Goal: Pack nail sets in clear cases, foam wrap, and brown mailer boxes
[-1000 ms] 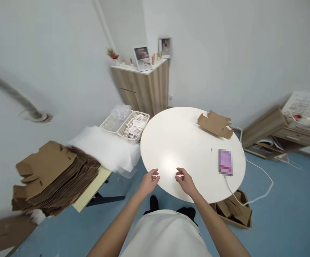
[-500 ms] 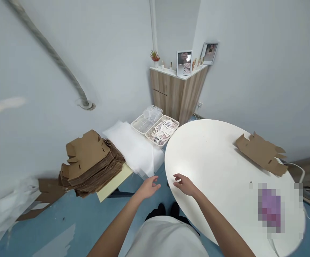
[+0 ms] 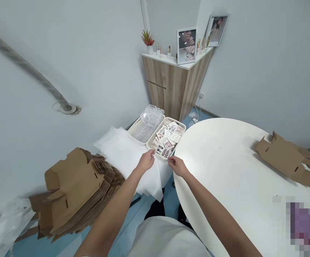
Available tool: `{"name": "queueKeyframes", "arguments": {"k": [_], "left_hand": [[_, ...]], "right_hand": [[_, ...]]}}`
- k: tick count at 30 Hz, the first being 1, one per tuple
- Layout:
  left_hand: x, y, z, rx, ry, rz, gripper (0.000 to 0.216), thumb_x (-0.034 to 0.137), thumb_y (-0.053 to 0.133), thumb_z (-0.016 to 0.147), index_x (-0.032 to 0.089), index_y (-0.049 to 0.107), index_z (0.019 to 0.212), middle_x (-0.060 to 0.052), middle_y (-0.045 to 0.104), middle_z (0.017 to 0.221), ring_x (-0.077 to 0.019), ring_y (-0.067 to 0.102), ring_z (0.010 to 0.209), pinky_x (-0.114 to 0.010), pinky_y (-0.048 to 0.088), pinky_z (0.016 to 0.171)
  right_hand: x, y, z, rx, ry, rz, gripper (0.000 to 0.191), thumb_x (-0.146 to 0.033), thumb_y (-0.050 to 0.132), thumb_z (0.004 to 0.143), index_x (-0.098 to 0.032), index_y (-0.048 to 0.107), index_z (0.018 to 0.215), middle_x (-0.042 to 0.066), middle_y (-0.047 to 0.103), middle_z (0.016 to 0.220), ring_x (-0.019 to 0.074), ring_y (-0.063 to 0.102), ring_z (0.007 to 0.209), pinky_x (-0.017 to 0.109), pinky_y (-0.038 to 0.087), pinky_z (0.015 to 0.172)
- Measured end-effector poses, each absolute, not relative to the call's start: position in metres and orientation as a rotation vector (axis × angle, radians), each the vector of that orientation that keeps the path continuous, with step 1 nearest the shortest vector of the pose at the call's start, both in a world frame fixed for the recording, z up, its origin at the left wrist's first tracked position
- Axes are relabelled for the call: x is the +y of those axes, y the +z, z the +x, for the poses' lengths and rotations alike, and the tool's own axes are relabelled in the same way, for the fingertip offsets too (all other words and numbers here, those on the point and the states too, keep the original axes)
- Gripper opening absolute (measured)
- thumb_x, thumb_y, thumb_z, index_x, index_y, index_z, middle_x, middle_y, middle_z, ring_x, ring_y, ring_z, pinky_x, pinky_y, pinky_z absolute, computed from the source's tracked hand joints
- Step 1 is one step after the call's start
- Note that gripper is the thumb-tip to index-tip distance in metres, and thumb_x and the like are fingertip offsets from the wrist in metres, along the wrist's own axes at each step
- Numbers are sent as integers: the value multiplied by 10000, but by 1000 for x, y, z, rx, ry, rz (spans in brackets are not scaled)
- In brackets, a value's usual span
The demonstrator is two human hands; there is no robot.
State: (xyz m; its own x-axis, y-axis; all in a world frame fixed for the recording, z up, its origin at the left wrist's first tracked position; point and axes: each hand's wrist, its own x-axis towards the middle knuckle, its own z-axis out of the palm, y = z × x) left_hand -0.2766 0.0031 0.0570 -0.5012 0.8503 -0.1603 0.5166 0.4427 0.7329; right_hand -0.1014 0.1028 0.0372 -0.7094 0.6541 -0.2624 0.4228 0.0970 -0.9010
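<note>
A cream basket [image 3: 176, 151] full of small printed cards [image 3: 168, 137] sits at the corner of the white sheets, beside the round table. My left hand [image 3: 146, 161] is at its near left corner, fingers partly curled and apart, the fingertips over or at the rim. Close to the near right corner is my right hand [image 3: 178, 166], its fingers bent toward the basket and nothing visible in them. Whether either hand touches the basket, I cannot tell. A second cream basket [image 3: 135, 132] next to it holds clear plastic cases [image 3: 152, 116].
White foam sheets [image 3: 125, 150] lie left of the baskets, beside a stack of flat brown cartons [image 3: 77, 189]. On the round white table [image 3: 224, 153] rest an unfolded carton [image 3: 285, 153] and a pixelated purple thing [image 3: 303, 225]. A wooden corner cabinet [image 3: 171, 85] stands behind.
Both hands have moved forward, from above the gap by the table to the near edge of the card basket. The view has shifted closer to the baskets and cabinet.
</note>
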Motion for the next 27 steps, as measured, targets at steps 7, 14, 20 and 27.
{"name": "queueKeyframes", "arguments": {"k": [7, 14, 20, 27], "left_hand": [[79, 31, -343, 2043, 349, 1388, 505, 55, 432, 720, 160, 421, 1213, -91, 494, 1222, -208, 450, 1120, -294, 337, 932], [96, 2, -355, 1895, 199, 1275, 613, 83, 490, 714, 183, 296, 1287, -113, 474, 1236, -217, 446, 1123, -300, 357, 893], [92, -4, -357, 1855, 326, 1214, 598, 90, 477, 725, 184, 293, 1286, -119, 511, 1189, -221, 490, 1070, -319, 396, 847], [83, 9, -350, 1989, 806, 1204, 380, 124, 468, 738, 157, 495, 1116, -94, 553, 1101, -165, 557, 937, -279, 444, 807]], "right_hand": [[134, 15, -190, -2375, 1497, -1270, 353, -133, 505, 698, -172, 543, 1047, 39, 613, 925, 124, 563, 744, 235, 414, 713], [146, -10, -233, -2426, 1370, -1429, 250, -132, 498, 722, -142, 591, 954, 73, 629, 863, 168, 555, 798, 253, 383, 707], [144, -16, -243, -2324, 1292, -1678, 125, -157, 513, 703, -166, 565, 816, 46, 620, 772, 151, 540, 713, 243, 367, 620], [146, -1, -220, -1988, 1519, -1698, 38, -155, 463, 708, -181, 492, 705, -1, 572, 643, 110, 531, 579, 217, 376, 540]]}}
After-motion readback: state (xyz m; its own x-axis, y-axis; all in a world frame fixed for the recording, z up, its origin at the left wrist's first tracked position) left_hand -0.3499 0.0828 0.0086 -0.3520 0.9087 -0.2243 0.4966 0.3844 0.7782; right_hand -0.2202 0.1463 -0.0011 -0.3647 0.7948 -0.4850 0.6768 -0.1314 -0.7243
